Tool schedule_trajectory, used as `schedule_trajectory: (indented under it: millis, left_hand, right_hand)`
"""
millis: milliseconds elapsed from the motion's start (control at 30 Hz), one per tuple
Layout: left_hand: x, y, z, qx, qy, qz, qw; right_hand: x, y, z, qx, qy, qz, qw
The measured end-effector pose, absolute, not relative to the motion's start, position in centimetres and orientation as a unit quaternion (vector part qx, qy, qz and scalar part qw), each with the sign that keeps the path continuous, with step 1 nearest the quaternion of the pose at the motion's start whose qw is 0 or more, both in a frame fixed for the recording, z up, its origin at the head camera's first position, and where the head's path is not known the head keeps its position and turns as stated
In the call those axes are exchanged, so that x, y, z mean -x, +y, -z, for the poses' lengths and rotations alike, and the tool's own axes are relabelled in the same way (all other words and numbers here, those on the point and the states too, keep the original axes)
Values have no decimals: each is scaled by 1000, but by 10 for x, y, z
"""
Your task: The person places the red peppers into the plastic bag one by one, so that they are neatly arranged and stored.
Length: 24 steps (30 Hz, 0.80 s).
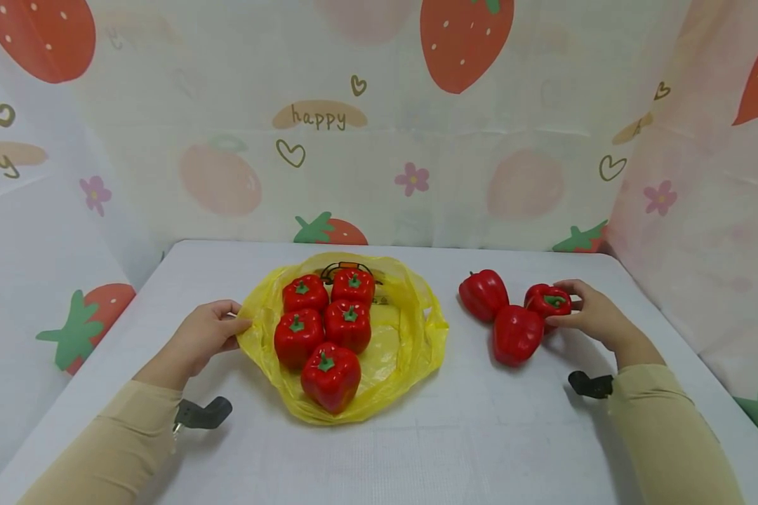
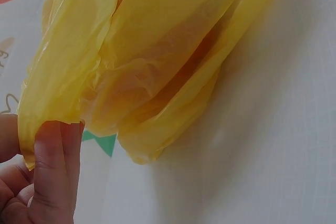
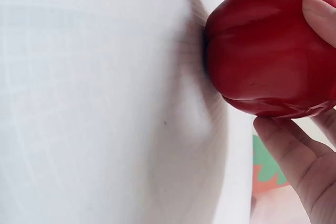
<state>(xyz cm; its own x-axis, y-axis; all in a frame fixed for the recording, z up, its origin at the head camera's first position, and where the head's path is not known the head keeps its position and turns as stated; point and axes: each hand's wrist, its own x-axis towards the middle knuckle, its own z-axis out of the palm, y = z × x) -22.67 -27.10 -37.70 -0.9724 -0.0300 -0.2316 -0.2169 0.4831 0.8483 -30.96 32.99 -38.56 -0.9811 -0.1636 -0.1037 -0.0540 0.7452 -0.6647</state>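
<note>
A yellow plastic bag [image 1: 382, 351] lies spread with its mouth up on the table, several red bell peppers [image 1: 330, 376] with green stems inside it. My left hand [image 1: 205, 337] pinches the bag's left rim between thumb and fingers; the left wrist view shows the yellow film [image 2: 68, 77] caught there. At the right, my right hand [image 1: 596, 317] grips a red bell pepper [image 1: 546, 300], thumb on one side and fingers on the other. In the right wrist view this pepper [image 3: 268, 51] is close to the tabletop. Two more bell peppers [image 1: 483, 295] lie just left of it.
The white tabletop [image 1: 467, 435] extends around the bag and peppers. Behind it hangs a cloth backdrop [image 1: 379, 168] printed with strawberries, which also covers both sides. A black curved piece [image 1: 205, 412] sticks out at each wrist.
</note>
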Motion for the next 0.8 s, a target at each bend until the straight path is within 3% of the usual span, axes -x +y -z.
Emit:
schedule_trajectory:
  millis: [800]
  left_hand:
    - [228, -271, 378, 69, 855, -506, 92]
  right_hand:
    - [309, 323, 333, 94, 932, 349, 33]
